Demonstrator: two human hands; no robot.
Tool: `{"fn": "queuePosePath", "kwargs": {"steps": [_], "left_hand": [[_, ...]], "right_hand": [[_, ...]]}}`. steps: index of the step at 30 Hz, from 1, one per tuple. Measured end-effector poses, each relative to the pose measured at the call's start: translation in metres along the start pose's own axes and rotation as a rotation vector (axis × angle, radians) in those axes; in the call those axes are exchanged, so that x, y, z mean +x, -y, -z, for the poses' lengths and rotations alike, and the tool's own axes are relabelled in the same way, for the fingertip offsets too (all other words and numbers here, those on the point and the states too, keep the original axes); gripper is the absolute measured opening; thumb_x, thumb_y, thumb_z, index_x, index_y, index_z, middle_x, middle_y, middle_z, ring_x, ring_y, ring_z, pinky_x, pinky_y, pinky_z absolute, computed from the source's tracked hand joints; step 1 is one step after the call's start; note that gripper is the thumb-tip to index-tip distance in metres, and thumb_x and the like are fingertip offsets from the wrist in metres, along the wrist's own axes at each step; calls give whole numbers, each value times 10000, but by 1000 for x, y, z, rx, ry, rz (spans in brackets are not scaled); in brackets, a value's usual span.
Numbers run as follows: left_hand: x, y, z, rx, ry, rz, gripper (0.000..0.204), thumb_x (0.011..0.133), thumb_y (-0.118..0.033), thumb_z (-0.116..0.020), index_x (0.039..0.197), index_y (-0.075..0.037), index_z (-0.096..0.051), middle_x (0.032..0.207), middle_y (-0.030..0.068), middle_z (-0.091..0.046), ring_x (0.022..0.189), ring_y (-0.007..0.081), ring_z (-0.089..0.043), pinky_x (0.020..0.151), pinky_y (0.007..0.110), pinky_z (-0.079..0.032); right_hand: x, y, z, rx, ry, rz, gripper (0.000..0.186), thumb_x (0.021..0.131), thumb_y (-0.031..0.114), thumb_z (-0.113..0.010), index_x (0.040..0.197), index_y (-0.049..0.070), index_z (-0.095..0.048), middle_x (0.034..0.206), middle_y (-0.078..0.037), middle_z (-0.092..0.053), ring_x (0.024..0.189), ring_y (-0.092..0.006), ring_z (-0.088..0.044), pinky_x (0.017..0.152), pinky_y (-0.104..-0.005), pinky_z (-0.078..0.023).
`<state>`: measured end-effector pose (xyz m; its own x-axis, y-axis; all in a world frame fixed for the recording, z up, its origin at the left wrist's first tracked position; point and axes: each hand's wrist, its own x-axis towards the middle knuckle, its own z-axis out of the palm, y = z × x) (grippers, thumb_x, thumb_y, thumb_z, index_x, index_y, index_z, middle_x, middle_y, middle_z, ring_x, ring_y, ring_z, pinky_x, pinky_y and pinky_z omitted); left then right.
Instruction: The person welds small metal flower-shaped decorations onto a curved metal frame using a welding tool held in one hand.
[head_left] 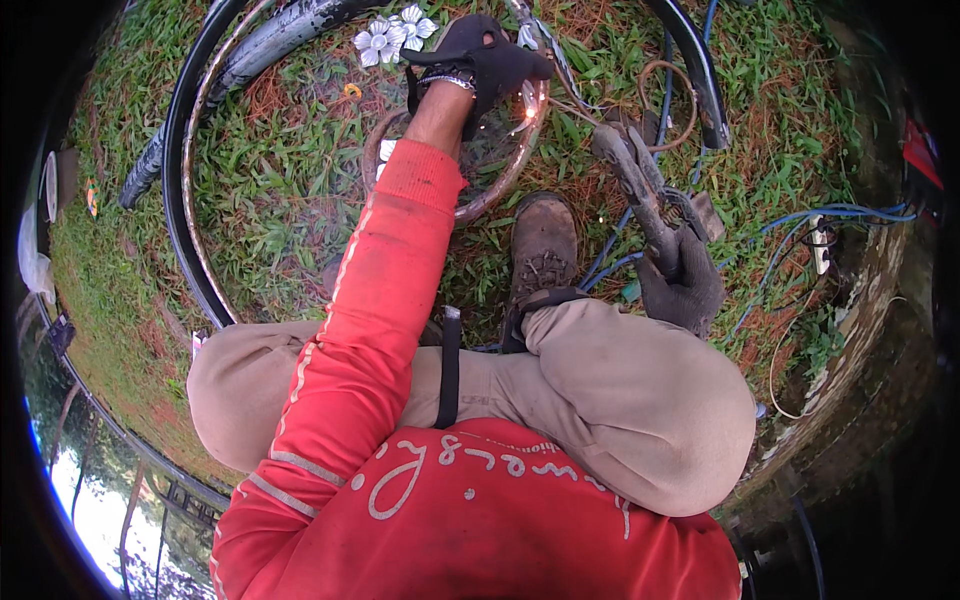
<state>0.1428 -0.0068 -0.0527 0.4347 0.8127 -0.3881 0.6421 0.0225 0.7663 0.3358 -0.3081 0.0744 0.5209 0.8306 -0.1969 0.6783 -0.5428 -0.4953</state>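
My left hand [485,68], in a dark glove, reaches forward to a rusty curved metal bar [503,183]. Its fingers are closed on what looks like a silver metal flower [527,38], mostly hidden by the glove. Just below the fingertips, a bright orange glow [529,113] shows against the bar. On the right, my gloved right hand [683,285] grips a worn welding electrode holder [640,185]. A thin rod [572,108] runs from its jaws toward the glow. Two silver metal flowers [380,43] lie left of my left hand.
A large black curved tube [173,180] and a thick scuffed pipe [240,70] arc over the grass at left. Blue cables [790,218] run along the right to a white power strip [821,246]. My brown boot [544,240] stands beside the bar.
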Motion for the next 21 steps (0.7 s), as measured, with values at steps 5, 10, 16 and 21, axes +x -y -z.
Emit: {"fn": "queuePosePath", "kwargs": {"steps": [5,10,16,21], "left_hand": [[3,5,4,88,-73,-7,282,912,-334,-721,843,-61,-713,750,76,-696,683,205,-657,639,394,-499],[5,7,5,93,-78,5,589,653,-602,-908,778,-37,-802,718,144,-739,651,244,-705,680,427,-603],[-4,-7,9,116,-42,63,611,678,-617,-894,820,-29,-808,743,162,-743,666,256,-712,700,431,-605],[-4,-5,5,144,-106,-5,476,674,-495,-913,669,-79,-682,645,45,-647,586,196,-605,602,400,-501]], "right_hand": [[0,9,-1,12,74,-83,295,798,73,-817,1061,76,-684,870,-143,-684,698,-223,-625,681,-353,-531],[1,7,-2,14,83,-83,306,800,80,-816,1074,76,-680,901,-148,-701,724,-248,-648,701,-354,-539],[0,2,-4,31,74,-92,332,791,83,-821,1096,87,-688,923,-152,-711,755,-258,-679,721,-358,-545],[0,8,-3,25,84,-88,322,810,-1,-866,1089,21,-707,861,5,-635,801,-63,-530,720,-255,-484]]}}
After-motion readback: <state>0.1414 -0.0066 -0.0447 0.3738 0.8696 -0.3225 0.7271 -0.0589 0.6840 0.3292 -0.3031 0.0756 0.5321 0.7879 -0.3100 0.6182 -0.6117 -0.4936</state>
